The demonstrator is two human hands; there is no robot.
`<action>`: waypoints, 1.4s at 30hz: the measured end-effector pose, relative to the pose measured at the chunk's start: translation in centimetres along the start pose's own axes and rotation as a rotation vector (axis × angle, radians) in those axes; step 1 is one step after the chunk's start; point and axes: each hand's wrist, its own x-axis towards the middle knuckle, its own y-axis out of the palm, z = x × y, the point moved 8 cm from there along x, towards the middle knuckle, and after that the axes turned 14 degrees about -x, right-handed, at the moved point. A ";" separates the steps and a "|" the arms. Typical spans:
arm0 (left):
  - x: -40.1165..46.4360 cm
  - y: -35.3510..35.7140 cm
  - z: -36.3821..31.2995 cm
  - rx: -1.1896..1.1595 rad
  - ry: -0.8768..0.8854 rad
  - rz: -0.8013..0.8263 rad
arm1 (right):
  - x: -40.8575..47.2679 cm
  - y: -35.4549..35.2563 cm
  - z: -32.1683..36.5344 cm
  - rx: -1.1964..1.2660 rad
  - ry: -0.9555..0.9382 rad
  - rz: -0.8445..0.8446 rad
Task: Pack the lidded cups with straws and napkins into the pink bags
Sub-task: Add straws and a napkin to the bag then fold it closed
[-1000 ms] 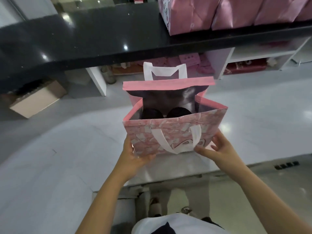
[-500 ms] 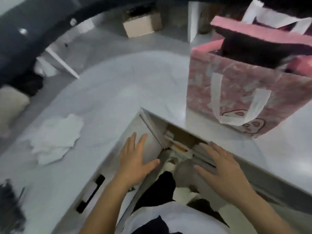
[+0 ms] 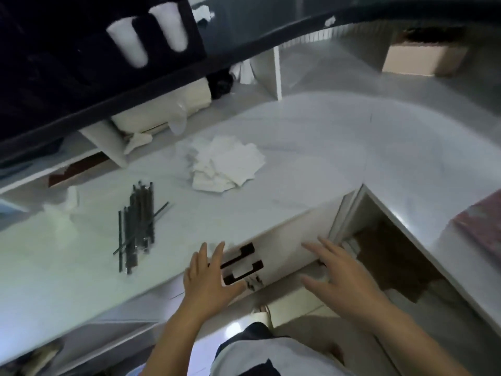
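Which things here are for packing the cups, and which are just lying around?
For the job:
- pile of white napkins
- bundle of dark straws
- pink bag, only its edge showing
- two white cups on the dark upper counter

Just lying about:
- cardboard box on the floor
- black drawer handles
- crumpled white paper by the shelf

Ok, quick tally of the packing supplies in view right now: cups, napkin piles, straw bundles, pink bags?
White cups on the dark upper counter: 2
Napkin piles on the white counter: 1
Dark straw bundles: 1, too blurred to count single straws
Pink bags: 1, only a corner shows at the right edge
Total: 5
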 end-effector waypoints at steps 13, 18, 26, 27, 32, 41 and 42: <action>7.8 -6.9 4.9 -0.033 0.081 -0.031 | 20.0 -0.5 1.7 -0.557 0.155 -0.047; 11.8 -10.8 -0.9 -0.097 0.330 -0.150 | 19.8 0.1 2.0 -0.587 0.176 -0.147; 19.2 -10.6 -10.3 -0.021 0.518 -0.213 | 20.1 0.1 2.0 -0.597 0.177 -0.174; 19.7 -9.7 -10.8 -0.036 0.512 -0.160 | 20.1 0.2 1.9 -0.588 0.169 -0.168; 20.8 -7.1 -10.5 0.050 0.418 -0.112 | 21.0 -0.4 0.6 -0.522 0.099 -0.136; 19.1 -8.8 -10.4 -0.154 0.399 -0.299 | 23.4 -2.4 -0.6 -0.565 -0.064 -0.197; 18.8 -9.0 -10.6 -0.149 0.413 -0.318 | 23.8 -2.6 -0.8 -0.576 -0.080 -0.179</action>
